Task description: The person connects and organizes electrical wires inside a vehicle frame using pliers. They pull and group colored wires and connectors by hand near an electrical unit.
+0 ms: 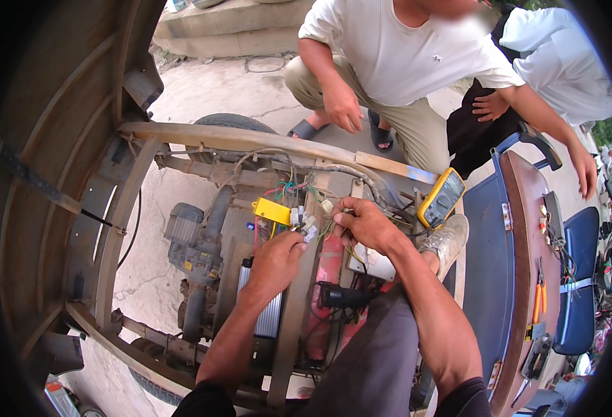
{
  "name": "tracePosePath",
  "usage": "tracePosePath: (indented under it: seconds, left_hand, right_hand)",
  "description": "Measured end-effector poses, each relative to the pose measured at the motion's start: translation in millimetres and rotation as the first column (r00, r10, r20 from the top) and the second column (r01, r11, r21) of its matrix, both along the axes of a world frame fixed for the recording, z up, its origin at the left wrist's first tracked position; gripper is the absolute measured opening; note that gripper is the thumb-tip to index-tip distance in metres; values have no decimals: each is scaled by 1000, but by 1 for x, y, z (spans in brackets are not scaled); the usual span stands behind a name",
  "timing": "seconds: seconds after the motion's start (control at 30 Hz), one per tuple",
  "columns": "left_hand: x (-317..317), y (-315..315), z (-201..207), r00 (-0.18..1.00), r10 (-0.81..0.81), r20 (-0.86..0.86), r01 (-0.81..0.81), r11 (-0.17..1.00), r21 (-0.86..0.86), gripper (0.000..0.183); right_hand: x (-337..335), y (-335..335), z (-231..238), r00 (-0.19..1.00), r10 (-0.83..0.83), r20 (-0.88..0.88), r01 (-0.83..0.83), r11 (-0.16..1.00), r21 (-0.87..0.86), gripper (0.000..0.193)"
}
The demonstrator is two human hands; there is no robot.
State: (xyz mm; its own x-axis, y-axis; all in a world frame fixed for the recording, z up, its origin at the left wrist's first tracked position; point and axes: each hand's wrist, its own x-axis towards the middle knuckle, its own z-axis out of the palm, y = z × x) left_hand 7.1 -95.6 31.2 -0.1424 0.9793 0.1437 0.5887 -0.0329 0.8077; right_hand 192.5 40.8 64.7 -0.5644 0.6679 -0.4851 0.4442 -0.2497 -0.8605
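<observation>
My left hand (275, 264) is closed, its fingertips pinching a white plastic wire connector (310, 231) beside a small yellow box (271, 210). Just to the right, my right hand (367, 225) has thumb and forefinger pressed together on thin greenish wires (325, 229); the exact grip is partly hidden by the fingers. A pale connector (327, 206) sits by those fingertips. Loose coloured wires (293, 186) spread out beyond both hands. Below my left hand lies a finned silver metal box (270, 316). A yellow multimeter (443, 199) leans on the frame near my shoe.
Metal frame rails (250, 138) surround the work, with a motor and axle (193, 251) at left. One person in a white shirt (417, 66) crouches beyond the frame; another stands behind. Orange-handled pliers (540, 295) lie on a brown panel (518, 229) at right.
</observation>
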Motion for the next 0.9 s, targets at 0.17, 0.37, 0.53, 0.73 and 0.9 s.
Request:
tracePosePath:
  seconds: [0.17, 0.37, 0.53, 0.73, 0.9]
  left_hand:
    - [-6, 1, 0, 997, 7, 73, 3, 991, -135, 15]
    - [-7, 2, -7, 992, 12, 124, 6, 989, -145, 15]
    - [-9, 1, -7, 983, 36, 181, 13, 964, -266, 18]
    - [-13, 1, -12, 965, 34, 261, 40, 961, -274, 19]
    - [-24, 1, -16, 950, 2, 313, 78, 967, -242, 15]
  right_hand:
    - [4, -1, -4, 979, -173, -111, 162, 982, -101, 9]
    - [7, -2, 2, 974, -175, -147, 178, 984, 9, 21]
    - [15, 4, -7, 958, -259, -120, 257, 966, -30, 31]
    - [21, 1, -8, 955, -292, -44, 295, 953, 70, 32]
    - [43, -8, 26, 849, -528, -23, 520, 826, 220, 37]
